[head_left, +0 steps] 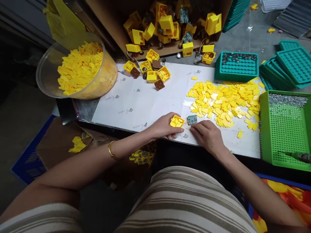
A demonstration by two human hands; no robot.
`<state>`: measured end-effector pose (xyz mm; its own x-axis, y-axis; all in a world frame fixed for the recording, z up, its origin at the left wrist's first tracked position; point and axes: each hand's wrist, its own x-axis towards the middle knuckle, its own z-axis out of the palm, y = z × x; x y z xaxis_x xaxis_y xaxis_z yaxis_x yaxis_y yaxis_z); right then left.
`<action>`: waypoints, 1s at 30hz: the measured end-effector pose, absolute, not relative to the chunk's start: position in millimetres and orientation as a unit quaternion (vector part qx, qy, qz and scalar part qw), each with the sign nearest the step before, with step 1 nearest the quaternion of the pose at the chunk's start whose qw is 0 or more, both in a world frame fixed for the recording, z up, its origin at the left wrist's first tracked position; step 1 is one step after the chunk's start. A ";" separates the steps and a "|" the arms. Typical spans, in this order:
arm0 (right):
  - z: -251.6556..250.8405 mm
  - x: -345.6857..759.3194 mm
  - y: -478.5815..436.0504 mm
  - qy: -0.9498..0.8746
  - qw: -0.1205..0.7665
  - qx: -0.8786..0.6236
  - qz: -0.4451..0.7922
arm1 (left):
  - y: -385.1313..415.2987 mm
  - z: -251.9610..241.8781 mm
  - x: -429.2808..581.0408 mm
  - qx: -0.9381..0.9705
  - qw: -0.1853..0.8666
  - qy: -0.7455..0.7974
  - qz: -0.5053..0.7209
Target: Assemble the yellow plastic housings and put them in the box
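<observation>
My left hand is closed around a small yellow housing, its open side facing up, near the front edge of the white work surface. Just to the right lies a dark green circuit module, with thin wires between it and the housing. The fingers of my right hand are pinched together at the module's lower edge, on the thin wires. A heap of flat yellow pieces spreads behind and to the right of my right hand.
A clear tub of yellow pieces stands left. Behind are a cardboard box of yellow housings and several loose housings. Rightward are a teal tray with small metal parts, stacked teal trays and a green basket holding a screwdriver.
</observation>
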<state>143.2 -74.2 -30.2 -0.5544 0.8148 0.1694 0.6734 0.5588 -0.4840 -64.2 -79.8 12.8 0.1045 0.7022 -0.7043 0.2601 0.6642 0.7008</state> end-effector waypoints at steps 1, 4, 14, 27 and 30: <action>-30.7 144.4 -76.4 -0.864 0.198 -0.425 0.185 | -79.8 13.2 -64.5 0.343 0.660 0.643 0.183; -32.1 148.0 -82.4 -0.868 0.212 -0.415 0.173 | -79.7 14.5 -66.7 0.261 0.707 0.623 0.210; -24.1 151.6 -80.5 -0.846 0.145 -0.474 0.194 | -89.8 13.3 -62.8 0.139 0.760 0.575 0.268; -17.7 156.4 -77.6 -0.782 0.164 -0.523 0.298 | -97.2 11.4 -53.6 0.139 0.738 0.567 0.337; -17.5 160.3 -81.6 -0.763 0.205 -0.528 0.312 | -96.6 12.4 -51.0 0.142 0.733 0.566 0.350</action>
